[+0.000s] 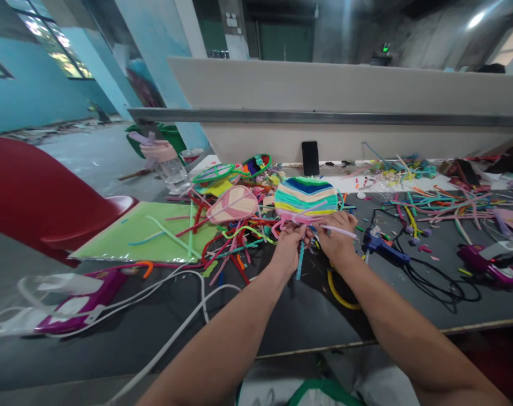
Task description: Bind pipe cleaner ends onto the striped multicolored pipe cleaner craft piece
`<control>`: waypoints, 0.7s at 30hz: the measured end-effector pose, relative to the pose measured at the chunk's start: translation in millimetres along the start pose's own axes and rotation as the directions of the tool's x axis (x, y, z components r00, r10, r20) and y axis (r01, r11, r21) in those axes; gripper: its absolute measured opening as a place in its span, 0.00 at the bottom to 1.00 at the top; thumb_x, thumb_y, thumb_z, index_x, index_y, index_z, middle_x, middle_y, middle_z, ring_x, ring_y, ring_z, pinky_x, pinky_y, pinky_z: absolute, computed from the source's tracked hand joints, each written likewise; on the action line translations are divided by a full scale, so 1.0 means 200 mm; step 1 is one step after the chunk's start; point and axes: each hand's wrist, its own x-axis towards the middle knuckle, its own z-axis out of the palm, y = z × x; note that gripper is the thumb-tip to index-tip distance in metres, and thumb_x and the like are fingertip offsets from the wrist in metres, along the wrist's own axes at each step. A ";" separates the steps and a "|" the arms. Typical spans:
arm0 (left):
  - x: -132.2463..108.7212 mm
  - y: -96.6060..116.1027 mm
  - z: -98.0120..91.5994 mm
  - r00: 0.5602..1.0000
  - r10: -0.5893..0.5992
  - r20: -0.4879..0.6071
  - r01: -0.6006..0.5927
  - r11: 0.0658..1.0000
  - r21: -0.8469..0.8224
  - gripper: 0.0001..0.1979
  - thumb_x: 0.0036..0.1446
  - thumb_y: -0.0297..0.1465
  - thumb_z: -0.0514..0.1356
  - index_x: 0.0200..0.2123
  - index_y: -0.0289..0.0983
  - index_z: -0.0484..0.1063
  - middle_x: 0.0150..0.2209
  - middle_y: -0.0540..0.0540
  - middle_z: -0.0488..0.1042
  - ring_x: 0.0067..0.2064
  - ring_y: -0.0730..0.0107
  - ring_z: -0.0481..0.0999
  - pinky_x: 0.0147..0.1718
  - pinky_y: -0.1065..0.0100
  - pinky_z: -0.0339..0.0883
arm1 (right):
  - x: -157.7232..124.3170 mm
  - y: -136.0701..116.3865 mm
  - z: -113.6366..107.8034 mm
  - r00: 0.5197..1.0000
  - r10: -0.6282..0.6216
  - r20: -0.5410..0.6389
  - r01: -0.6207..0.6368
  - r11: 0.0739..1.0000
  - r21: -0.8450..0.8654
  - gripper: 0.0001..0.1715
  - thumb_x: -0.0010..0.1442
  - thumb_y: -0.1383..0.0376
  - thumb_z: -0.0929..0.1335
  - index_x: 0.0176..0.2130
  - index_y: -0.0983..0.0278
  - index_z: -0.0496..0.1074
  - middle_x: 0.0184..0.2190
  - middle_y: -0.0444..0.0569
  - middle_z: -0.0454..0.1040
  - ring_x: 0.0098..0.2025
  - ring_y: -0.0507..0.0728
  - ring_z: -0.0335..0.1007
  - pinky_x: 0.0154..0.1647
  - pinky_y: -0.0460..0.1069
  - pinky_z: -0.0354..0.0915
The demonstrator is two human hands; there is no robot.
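A round piece of striped pipe cleaners (306, 197), in green, navy, cream, teal, yellow and pink, lies just beyond my hands. My left hand (291, 243) is closed at its lower edge, pinching a twisted blue pipe cleaner (300, 262) whose end hangs down. Close beside it, my right hand (337, 237) is also closed, with a lilac pipe cleaner (341, 230) sticking out to the right across it. The fingertips meet, and their exact grip is partly hidden. Left of the striped piece is a pink and cream oval piece (233, 204).
Loose pipe cleaners (235, 248) lie by a green sheet (133, 234). A blue glue gun (385, 248) with black cord sits right of my hands. Power strips (85, 299) flank the workspace. A bottle (166, 166) and phone (310, 158) stand behind; a yellow ring (340, 293) lies under my right forearm.
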 end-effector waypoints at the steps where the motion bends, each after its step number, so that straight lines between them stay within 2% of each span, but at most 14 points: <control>1: 0.00 0.00 0.00 1.000 -0.004 0.003 0.004 1.000 0.000 0.08 0.47 0.30 0.65 0.25 0.32 0.70 0.23 0.48 0.70 0.22 0.78 0.66 0.20 0.73 0.56 | 0.00 0.00 0.00 1.000 0.001 0.001 -0.001 1.000 0.009 0.13 0.59 0.60 0.67 0.25 0.62 0.72 0.27 0.47 0.75 0.36 0.57 0.65 0.45 0.55 0.51; 7: 0.01 -0.02 -0.01 1.000 0.011 -0.027 -0.011 1.000 0.008 0.10 0.45 0.31 0.66 0.22 0.33 0.68 0.21 0.49 0.69 0.20 0.79 0.64 0.19 0.73 0.56 | 0.00 -0.01 0.00 0.999 0.033 -0.004 -0.033 0.999 0.004 0.14 0.61 0.59 0.66 0.27 0.62 0.73 0.28 0.47 0.76 0.36 0.57 0.67 0.46 0.55 0.50; 12: 0.03 -0.04 -0.02 0.996 -0.003 -0.095 0.008 0.999 0.054 0.10 0.42 0.31 0.67 0.24 0.34 0.67 0.21 0.50 0.70 0.19 0.79 0.63 0.20 0.74 0.57 | -0.01 0.00 0.01 0.992 0.085 0.088 -0.089 0.995 0.045 0.10 0.60 0.61 0.67 0.30 0.61 0.75 0.31 0.47 0.78 0.39 0.58 0.69 0.49 0.56 0.49; 15: 0.03 -0.05 -0.02 0.995 -0.025 -0.097 0.032 0.997 0.073 0.11 0.42 0.31 0.66 0.24 0.34 0.67 0.21 0.51 0.69 0.19 0.79 0.64 0.20 0.74 0.57 | 0.00 0.00 0.02 0.976 0.139 0.168 -0.158 0.982 0.103 0.08 0.59 0.61 0.68 0.36 0.61 0.76 0.35 0.48 0.79 0.41 0.59 0.71 0.50 0.57 0.49; 18: 0.03 -0.06 -0.01 0.996 -0.015 -0.082 0.025 0.992 0.123 0.10 0.42 0.31 0.66 0.23 0.35 0.66 0.19 0.52 0.67 0.18 0.79 0.64 0.19 0.73 0.56 | 0.02 -0.02 0.00 0.963 0.146 0.226 -0.192 0.961 0.197 0.13 0.57 0.58 0.69 0.40 0.61 0.76 0.43 0.51 0.78 0.45 0.61 0.70 0.50 0.57 0.52; 21: 0.02 -0.06 0.00 0.998 -0.010 -0.060 0.020 0.986 0.165 0.09 0.43 0.30 0.65 0.23 0.35 0.67 0.18 0.53 0.65 0.18 0.79 0.62 0.18 0.74 0.54 | 0.04 -0.03 -0.01 0.957 0.129 0.260 -0.212 0.923 0.321 0.14 0.57 0.57 0.68 0.40 0.60 0.77 0.41 0.50 0.78 0.43 0.61 0.71 0.46 0.56 0.57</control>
